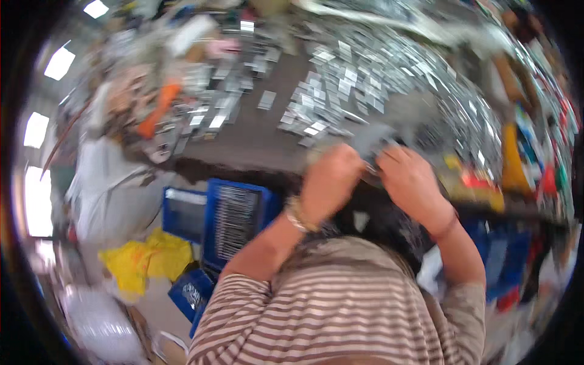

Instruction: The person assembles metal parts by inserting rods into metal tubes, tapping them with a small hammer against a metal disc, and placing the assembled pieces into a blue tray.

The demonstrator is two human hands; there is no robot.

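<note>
At the near edge of the worktable (pixel 243 143), both my hands are close together, blurred by motion. My left hand (pixel 331 182), with a gold-coloured bracelet at its wrist, is closed with its fingertips pointing right. My right hand (pixel 410 182), a thin dark band on its wrist, is closed and faces it. A small, thin, shiny bit shows between the fingertips, too smeared to name. Just beyond them is a greyish, blurry piece (pixel 372 139). Many small flat silvery metal pieces (pixel 340 79) lie spread over the table past my hands.
Below the table's left side stand blue crates (pixel 238 222), one filled with stacked pieces. A yellow cloth or bag (pixel 146 258) and white sacks (pixel 112 188) lie at left. An orange object (pixel 159 111) rests on the table's left. Further blue crates (pixel 502 252) sit below at right.
</note>
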